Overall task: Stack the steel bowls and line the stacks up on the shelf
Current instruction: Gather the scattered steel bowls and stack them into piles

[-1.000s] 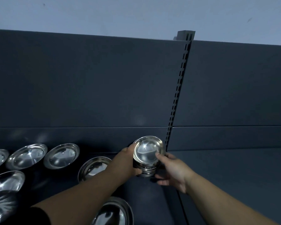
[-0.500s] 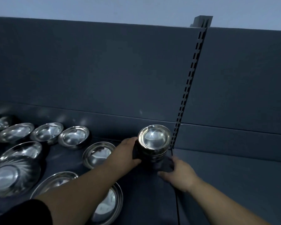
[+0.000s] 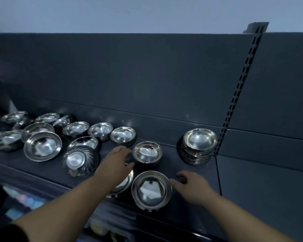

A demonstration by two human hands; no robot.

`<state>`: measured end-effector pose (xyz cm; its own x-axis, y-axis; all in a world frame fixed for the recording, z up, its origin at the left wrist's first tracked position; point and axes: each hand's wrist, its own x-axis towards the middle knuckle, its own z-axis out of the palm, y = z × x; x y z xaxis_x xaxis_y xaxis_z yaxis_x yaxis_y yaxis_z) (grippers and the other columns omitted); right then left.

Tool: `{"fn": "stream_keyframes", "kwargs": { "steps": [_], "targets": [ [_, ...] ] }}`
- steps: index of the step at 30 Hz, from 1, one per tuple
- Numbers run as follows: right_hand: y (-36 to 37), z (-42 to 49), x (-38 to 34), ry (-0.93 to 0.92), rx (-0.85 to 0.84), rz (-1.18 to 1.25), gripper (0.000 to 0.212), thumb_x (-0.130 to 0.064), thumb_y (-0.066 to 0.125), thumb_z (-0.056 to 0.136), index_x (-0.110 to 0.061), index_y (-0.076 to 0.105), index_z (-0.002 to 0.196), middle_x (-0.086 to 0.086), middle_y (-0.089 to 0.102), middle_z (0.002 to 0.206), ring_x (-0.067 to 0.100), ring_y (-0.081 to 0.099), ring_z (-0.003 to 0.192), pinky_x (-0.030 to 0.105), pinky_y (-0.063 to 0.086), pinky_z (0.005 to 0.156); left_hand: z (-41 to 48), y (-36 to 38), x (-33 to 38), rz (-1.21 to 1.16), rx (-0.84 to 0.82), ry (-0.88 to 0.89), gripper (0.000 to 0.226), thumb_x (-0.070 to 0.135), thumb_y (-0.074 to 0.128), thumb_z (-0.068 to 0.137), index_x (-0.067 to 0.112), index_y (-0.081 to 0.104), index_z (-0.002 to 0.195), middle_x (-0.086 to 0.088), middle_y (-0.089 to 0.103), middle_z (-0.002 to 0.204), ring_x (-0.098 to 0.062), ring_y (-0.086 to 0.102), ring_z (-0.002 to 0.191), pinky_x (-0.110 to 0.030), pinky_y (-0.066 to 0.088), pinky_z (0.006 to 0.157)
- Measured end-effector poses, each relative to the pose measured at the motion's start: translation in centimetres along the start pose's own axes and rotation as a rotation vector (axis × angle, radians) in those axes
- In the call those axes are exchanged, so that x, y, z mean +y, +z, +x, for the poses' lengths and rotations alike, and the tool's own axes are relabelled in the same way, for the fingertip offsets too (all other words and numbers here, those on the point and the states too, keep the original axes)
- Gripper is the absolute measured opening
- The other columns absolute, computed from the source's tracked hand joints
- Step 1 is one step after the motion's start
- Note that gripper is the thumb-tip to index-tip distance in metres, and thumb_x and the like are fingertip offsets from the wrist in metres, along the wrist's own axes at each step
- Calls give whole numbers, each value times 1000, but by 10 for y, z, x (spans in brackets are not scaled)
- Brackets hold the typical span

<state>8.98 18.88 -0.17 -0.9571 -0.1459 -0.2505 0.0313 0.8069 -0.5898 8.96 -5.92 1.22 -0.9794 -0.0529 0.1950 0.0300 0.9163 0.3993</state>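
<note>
While the left hand and right hand are reaching loose-fingered and empty, with the stack standing at the back of the shelf, a clumsy touch may be pushing the front bowl off the edge.

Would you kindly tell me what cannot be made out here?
Large bowl under the left hand: head view, mostly covered by the wrist.
Stack beside the slotted upright: bowl count lost in dark blur.
Far-left bowls: blurred, cut by the frame edge.
Left hand's grip on the small bowl: fingertips hidden behind the hand.
</note>
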Motion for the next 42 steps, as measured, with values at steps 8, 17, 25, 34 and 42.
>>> {"fn": "stream_keyframes", "kwargs": {
  "steps": [8, 17, 25, 34, 42],
  "targets": [
    [41, -20, -25, 238, 146, 344, 26, -26, 65, 85, -16, 66, 109, 7, 71, 91, 23, 63, 57, 33, 57, 47, -36, -22, -74, 7, -140, -48, 49, 29, 55, 91, 15, 45, 137, -3, 46, 138, -19, 43, 129, -26, 34, 101],
    [50, -53, -34, 381, 418, 376, 16, -19, 59, 83, -23, 70, 93, -1, 73, 89, 21, 68, 80, 34, 56, 75, -41, -19, -92, -191, -275, 67, 38, 28, 56, 90, 18, 51, 127, 0, 62, 119, -18, 57, 109, -26, 44, 90],
    [17, -33, -53, 255, 491, 431, 11, -23, 60, 86, -24, 69, 93, -4, 72, 91, 22, 71, 65, 37, 61, 59, -28, -1, -72, -446, -357, -72, 37, 38, 52, 93, 28, 50, 129, 5, 64, 117, -13, 60, 102, -24, 45, 91],
    [34, -11, -87, 86, 390, 245, 14, -22, 59, 86, -25, 67, 97, -9, 71, 90, 12, 67, 79, 35, 59, 76, -19, -6, -52, -572, -286, -167, 46, 48, 40, 97, 23, 52, 133, 0, 55, 137, -19, 49, 126, -23, 33, 96],
    [37, 28, -73, 35, 228, 190, 5, -32, 66, 80, -28, 69, 77, -9, 71, 80, 10, 67, 80, 23, 52, 77, -14, 9, -63, -424, -254, -230, 32, 29, 61, 87, 25, 65, 118, 6, 68, 116, -8, 62, 100, -19, 44, 86]
  ]
}}
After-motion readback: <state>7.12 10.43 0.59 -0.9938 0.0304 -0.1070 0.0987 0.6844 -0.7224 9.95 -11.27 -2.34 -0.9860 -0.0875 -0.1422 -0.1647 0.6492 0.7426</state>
